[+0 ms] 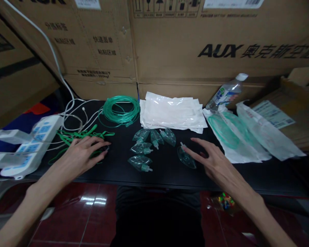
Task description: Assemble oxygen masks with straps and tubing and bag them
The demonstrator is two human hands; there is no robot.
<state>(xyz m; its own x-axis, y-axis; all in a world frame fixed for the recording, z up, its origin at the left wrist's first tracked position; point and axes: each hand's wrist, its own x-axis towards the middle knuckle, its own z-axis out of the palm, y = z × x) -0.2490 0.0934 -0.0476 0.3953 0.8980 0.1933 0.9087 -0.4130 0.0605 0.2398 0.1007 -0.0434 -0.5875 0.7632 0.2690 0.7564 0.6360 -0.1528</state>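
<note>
My left hand [89, 149] rests low at the left, over a tangle of green elastic straps [92, 132]. Its thumb and forefinger close around something small and shiny that I cannot make out. To the right, my right hand [213, 156] has its fingers apart. The thumb tip touches or hovers just over a clear green oxygen mask [186, 158] lying on the black table. Between my hands lie several similar masks, among them one near the front [139, 162], one behind it [141, 148] and one at the upper right [169, 137].
A coil of green tubing [121, 111] and a stack of white packets [172, 113] lie at the back. Bagged tubing [226, 132] and a plastic bottle [228, 92] are at the right. A power strip [38, 145] with cables sits left. Large cartons [170, 65] wall the back.
</note>
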